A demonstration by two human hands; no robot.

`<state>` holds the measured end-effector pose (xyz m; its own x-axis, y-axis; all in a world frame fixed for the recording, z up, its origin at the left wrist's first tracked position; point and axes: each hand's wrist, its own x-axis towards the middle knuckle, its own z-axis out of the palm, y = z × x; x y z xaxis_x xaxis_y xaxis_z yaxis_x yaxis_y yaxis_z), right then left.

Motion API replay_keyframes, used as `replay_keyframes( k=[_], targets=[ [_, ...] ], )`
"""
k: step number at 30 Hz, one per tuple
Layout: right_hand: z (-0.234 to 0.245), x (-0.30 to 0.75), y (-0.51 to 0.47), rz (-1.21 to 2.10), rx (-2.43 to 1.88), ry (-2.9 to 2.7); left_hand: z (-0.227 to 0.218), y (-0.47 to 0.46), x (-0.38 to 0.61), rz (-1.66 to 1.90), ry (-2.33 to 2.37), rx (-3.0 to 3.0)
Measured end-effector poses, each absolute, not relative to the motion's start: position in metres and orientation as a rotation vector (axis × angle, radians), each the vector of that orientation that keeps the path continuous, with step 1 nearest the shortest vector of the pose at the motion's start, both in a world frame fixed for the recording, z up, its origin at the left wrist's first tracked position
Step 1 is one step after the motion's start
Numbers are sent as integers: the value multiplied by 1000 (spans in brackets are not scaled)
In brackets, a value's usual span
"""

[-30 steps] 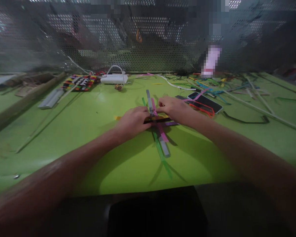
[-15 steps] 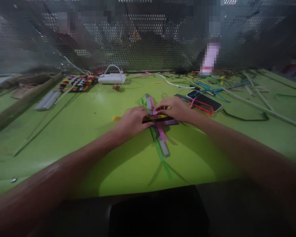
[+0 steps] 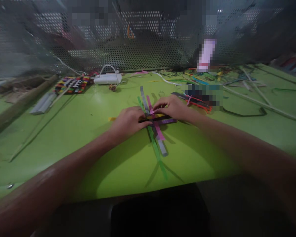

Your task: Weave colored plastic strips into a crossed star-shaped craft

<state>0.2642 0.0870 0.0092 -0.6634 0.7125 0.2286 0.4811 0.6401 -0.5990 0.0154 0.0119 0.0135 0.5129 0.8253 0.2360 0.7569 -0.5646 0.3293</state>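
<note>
"R hand (image 3: 171, 107) pinching what?"
"Pink strip (image 3: 159, 131), just beyond the crossing."
"L hand (image 3: 128, 121)?"
"Touching crossed strips (image 3: 156, 124), L side; can't tell if pinching. Strips lie btwn hands, on green table (image 3: 93, 112)."

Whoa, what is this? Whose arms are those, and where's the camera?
There's no robot, just a person's two bare hands. Every picture comes from one camera worn on that person's head, looking forward and down. On the green table, a pink strip, a green strip and a grey strip cross a yellow strip and a purple strip. The left hand lies over the yellow strip; the right hand has fingertips at the pink strip, but I can't tell whether they pinch it. Farther back sits a white box near a many-coloured piece.
</note>
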Motion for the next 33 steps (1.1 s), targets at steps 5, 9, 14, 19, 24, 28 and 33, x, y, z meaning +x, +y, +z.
replay_keyframes(
  k=[5, 9, 14, 19, 24, 28, 33],
  targets=[
    [9, 262, 86, 689, -971, -2377, 11, 14, 13, 563, 1356, 2605],
    [8, 261, 84, 652, -980, -2356, 10, 15, 12, 543, 1375, 2611],
    [0, 256, 85, 577, -944, -2424, 11, 13, 12, 568, 1355, 2596],
    [-5, 254, 89, 502, -845, -2483, 10, 14, 10, 601, 1317, 2620],
    [3, 260, 88, 495, -927, -2475, 11, 13, 11, 534, 1359, 2624],
    [5, 262, 88, 553, -911, -2443, 11, 12, 13, 496, 1393, 2622],
    [2, 262, 89, 607, -867, -2420, 12, 13, 14, 519, 1378, 2593]
  ],
)
